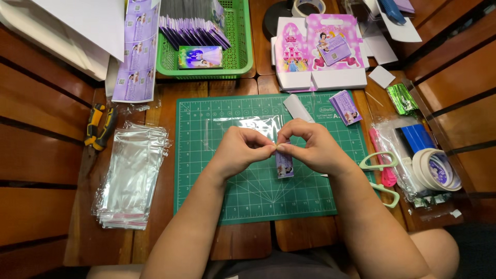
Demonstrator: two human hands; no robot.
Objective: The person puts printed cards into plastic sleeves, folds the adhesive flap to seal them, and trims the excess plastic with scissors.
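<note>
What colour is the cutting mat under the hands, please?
Green with a white grid, seen in the head view: cutting mat.

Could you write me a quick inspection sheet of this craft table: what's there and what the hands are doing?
Surface: green cutting mat on a wooden table.
Job's things: small purple packet hanging from the fingertips, in front of a clear bag lying on the mat.
Clutter: stack of clear bags, green basket of purple packets, pink printed box, scissors, tape rolls, pliers.
Hands: left hand and right hand meet at the fingertips, both pinching the packet's top.
Cables: nothing seen.
Surroundings: wooden slats on both sides; the person's knees at the bottom edge.
</note>
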